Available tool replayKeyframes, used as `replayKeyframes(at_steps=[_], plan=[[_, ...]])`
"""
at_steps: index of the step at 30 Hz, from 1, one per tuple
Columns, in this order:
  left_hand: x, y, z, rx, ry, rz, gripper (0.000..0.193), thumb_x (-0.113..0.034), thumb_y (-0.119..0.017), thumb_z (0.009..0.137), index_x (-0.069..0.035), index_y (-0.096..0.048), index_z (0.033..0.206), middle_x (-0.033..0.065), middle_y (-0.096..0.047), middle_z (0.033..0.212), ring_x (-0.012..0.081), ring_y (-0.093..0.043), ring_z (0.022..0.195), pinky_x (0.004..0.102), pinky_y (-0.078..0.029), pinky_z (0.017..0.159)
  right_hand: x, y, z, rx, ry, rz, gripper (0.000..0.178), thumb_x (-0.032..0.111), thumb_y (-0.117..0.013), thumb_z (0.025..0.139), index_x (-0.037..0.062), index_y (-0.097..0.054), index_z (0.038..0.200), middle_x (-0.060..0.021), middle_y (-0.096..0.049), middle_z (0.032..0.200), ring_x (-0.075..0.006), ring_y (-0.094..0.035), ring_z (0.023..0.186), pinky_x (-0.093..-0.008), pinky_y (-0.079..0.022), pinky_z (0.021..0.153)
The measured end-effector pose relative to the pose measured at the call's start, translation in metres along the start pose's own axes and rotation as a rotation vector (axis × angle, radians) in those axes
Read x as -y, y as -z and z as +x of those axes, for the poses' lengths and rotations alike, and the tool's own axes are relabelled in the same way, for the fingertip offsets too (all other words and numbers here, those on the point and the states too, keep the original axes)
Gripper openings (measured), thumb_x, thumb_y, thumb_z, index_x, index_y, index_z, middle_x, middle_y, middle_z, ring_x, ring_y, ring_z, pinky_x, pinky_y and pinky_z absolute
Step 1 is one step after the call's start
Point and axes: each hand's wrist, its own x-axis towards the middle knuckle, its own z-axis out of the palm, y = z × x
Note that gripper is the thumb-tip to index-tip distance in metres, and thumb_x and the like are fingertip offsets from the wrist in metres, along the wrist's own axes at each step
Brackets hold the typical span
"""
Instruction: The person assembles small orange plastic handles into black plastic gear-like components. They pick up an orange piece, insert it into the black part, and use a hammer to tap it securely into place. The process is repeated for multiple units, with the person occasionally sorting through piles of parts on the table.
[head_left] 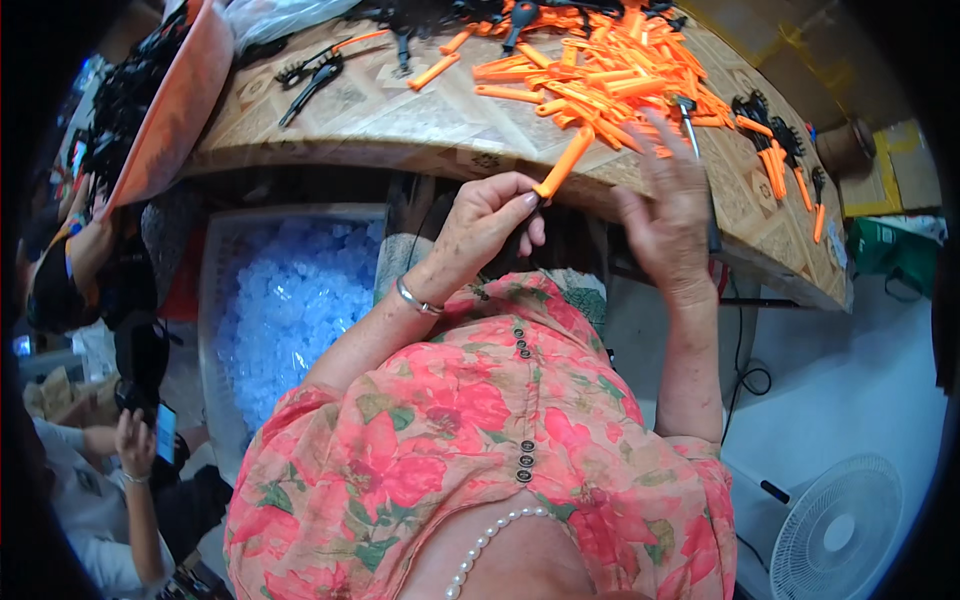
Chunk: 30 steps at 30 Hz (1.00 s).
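Observation:
My left hand [490, 218], just off the table's near edge, pinches the dark end of an orange plastic handle [567, 162]. The handle tilts up toward the tabletop. My right hand [668, 215] is raised to its right, fingers stretched out and slightly blurred, with nothing seen in them. Close behind that hand lies a small hammer [685, 104]; its shaft is partly covered by my fingers. A big heap of orange handles [620, 75] spreads over the table beyond both hands.
The patterned table [380, 115] carries black claw-shaped pieces [318, 82] at left and several orange-and-black ones [770, 150] at right. An orange tub [165, 110] of black parts stands left. Below are a crate of bluish pieces [290, 300], a fan [840, 530] and a person with a phone [165, 432].

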Motion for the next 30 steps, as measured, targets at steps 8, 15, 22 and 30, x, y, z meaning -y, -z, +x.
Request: replayKeyframes(at_steps=[8,15,22,30], plan=[[0.001,-0.008,-0.004,0.072,0.046,0.157,0.027,-0.022,-0.047,0.098,0.001,-0.058,0.107,0.0073,-0.066,0.079,0.0098,-0.061,0.067,0.0203,-0.05,0.06,-0.008,-0.002,-0.024,0.114,0.253,-0.066,0.031,0.01,-0.068,0.072,0.0113,-0.065,0.103,-0.0045,-0.062,0.102,-0.0224,-0.058,0.1,-0.0372,-0.043,0.091],[-0.007,0.004,-0.002,-0.228,-0.093,-0.051,0.039,-0.032,-0.041,0.1,0.003,-0.057,0.11,0.0136,-0.067,0.09,0.0171,-0.067,0.08,0.0267,-0.055,0.071,-0.082,0.027,-0.043,-0.32,-0.466,0.04,0.023,0.023,-0.061,0.092,0.0041,-0.066,0.104,-0.0036,-0.066,0.082,-0.0127,-0.059,0.072,-0.0278,-0.048,0.064],[-0.009,0.004,0.01,-0.248,-0.206,0.011,0.023,-0.013,-0.058,0.093,0.002,-0.058,0.11,0.0114,-0.067,0.093,0.0142,-0.065,0.081,0.0248,-0.054,0.072,-0.243,0.066,-0.051,-0.524,-0.666,0.608,0.052,0.018,-0.058,0.093,-0.001,-0.039,0.138,-0.0143,-0.06,0.116,-0.0169,-0.06,0.1,-0.0302,-0.049,0.084],[-0.051,0.072,0.044,-0.704,-0.71,1.148,0.038,-0.007,-0.067,0.073,0.001,-0.058,0.109,0.0203,-0.057,0.118,0.0362,-0.053,0.113,0.0399,-0.042,0.098,-0.146,0.023,-0.028,-0.285,-0.418,0.011,0.054,0.01,-0.06,0.089,0.0,-0.04,0.138,-0.0142,-0.043,0.14,-0.0251,-0.041,0.129,-0.0358,-0.031,0.107]])
